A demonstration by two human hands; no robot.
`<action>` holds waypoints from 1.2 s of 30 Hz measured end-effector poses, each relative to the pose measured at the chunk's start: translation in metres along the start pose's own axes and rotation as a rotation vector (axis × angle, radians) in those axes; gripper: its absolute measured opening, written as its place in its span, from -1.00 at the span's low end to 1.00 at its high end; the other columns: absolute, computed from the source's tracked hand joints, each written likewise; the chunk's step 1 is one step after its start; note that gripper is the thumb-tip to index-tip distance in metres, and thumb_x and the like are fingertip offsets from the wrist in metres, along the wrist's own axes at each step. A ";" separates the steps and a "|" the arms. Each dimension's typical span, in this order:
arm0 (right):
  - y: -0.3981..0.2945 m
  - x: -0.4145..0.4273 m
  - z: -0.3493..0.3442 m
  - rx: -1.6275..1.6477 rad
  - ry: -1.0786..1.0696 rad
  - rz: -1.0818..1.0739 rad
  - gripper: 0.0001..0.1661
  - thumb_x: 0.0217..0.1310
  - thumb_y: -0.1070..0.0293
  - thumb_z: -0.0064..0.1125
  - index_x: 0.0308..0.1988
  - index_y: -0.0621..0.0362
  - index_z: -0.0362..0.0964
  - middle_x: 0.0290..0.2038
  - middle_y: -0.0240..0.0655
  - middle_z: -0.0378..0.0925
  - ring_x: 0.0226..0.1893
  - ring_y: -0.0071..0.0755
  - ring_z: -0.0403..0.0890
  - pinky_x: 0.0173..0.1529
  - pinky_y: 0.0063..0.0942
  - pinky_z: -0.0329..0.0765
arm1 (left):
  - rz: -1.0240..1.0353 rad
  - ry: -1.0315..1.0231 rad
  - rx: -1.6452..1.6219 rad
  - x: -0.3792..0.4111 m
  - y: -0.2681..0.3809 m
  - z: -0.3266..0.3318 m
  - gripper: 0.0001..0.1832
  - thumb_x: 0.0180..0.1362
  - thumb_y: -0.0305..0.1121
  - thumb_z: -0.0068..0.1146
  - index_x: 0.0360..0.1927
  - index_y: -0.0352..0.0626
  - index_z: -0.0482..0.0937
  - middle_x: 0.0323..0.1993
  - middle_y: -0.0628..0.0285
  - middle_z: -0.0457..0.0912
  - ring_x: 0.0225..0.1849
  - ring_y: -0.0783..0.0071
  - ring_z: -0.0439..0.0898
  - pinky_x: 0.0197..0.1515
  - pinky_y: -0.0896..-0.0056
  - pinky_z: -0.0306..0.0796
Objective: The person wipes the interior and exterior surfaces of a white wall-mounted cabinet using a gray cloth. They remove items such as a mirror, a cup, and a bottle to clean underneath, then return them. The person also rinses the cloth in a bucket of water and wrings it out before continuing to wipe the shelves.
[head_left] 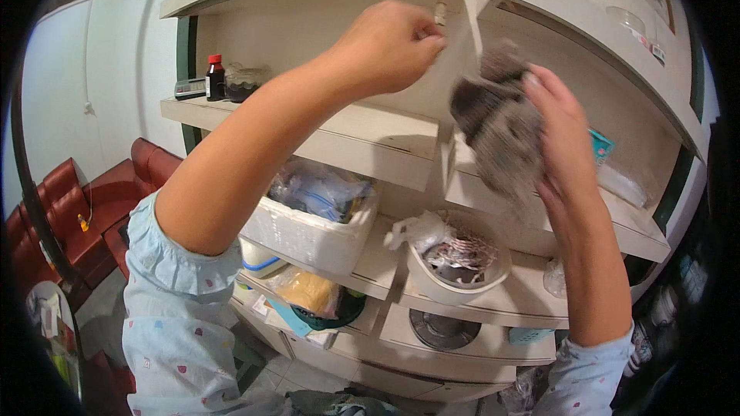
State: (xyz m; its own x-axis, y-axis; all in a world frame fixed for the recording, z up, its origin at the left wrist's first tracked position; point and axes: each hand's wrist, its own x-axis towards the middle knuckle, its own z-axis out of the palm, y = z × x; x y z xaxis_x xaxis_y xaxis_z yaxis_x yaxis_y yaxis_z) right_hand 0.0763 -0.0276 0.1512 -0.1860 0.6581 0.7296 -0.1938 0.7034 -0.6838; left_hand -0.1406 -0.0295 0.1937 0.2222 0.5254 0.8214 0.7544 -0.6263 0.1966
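Note:
In my right hand (561,121) is a bunched, dark grey cloth (503,133), gripped along its right side and blurred by motion. It hangs in front of the right shelf bays. My left hand (399,46) is raised in front of the upper left bay, its fingers curled together and nothing seen in them. Just beyond those fingertips, a small pale fitting (441,8) sits beneath the upper shelf, by the upright divider (473,8). A gap separates my two hands.
Along the left shelf (370,127) stand a red-capped bottle (215,78) and a jar (244,84). Lower down are a white foam box (306,237) of plastic bags, a white bucket (451,289) and a dark round lid (444,329). A red sofa (110,190) is at left.

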 end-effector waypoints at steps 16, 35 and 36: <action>0.108 0.066 0.142 -0.711 -0.787 -0.109 -0.49 0.40 0.09 -0.24 -0.07 0.34 0.41 -0.13 0.02 0.52 -0.09 -0.08 0.50 0.08 -0.25 0.37 | -0.060 -0.281 0.060 -0.089 -0.132 -0.050 -0.65 0.31 -0.36 -0.04 0.12 -0.28 0.47 -0.09 -0.07 0.64 -0.04 0.05 0.61 0.03 0.20 0.45; 0.098 0.086 0.216 -0.960 -0.889 -0.076 -0.39 0.18 0.08 -0.02 0.11 0.25 0.37 0.08 -0.01 0.40 0.10 -0.04 0.42 0.24 -0.27 0.32 | 0.222 0.020 0.198 -0.152 -0.188 -0.074 -0.49 0.14 -0.34 0.16 0.17 -0.24 0.38 0.06 -0.10 0.51 0.09 -0.06 0.48 0.18 0.10 0.33; 0.092 0.077 0.202 -0.956 -0.852 -0.087 -0.43 0.19 0.14 -0.03 0.12 0.23 0.36 0.07 -0.03 0.40 0.11 -0.05 0.41 0.25 -0.28 0.31 | 0.229 -0.009 0.196 -0.155 -0.179 -0.072 -0.48 0.14 -0.32 0.17 0.17 -0.24 0.39 0.05 -0.11 0.52 0.09 -0.07 0.48 0.19 0.08 0.31</action>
State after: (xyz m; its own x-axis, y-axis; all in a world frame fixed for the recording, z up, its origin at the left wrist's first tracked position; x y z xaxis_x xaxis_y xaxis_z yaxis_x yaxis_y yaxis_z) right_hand -0.1501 0.0339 0.1443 -0.8309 0.4707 0.2966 0.4627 0.8807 -0.1012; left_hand -0.3542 -0.0401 0.0696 0.4051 0.3886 0.8276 0.7886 -0.6066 -0.1012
